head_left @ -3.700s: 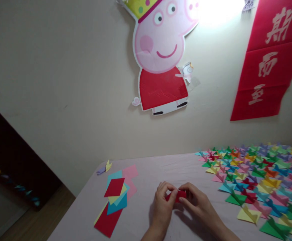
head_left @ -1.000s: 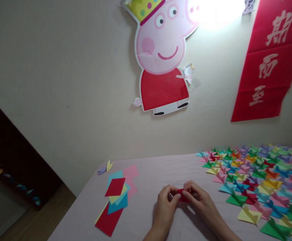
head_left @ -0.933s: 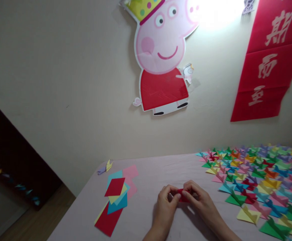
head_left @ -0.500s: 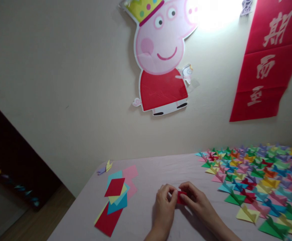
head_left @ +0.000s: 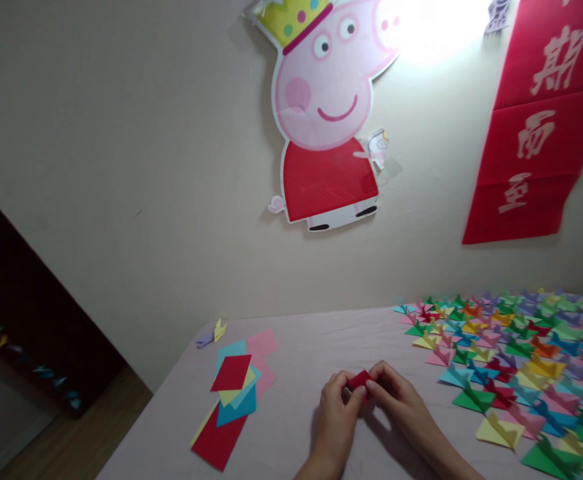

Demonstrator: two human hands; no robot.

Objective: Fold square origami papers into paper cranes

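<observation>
Between both hands is a small folded piece of red paper, held just above the cloth-covered table near its front. My left hand pinches its left side, thumb in front and fingers behind. My right hand grips the right side with the thumb pressed on its face. Fingers cover much of the paper, so its exact fold is hidden. To the left lies a loose pile of coloured paper squares, with a red sheet on top, a blue sheet below it and another red sheet nearest me.
Rows of many-coloured folded paper birds cover the table's right side. Two small folded papers, one yellow and one purple, sit at the back left corner. Behind the table stands a wall with a pig cutout and red banner.
The red paper has been turned and tilted, showing more of its upper face. Both hands have lifted slightly, and the left fingers have shifted along its edge. The camera view has moved a little.
</observation>
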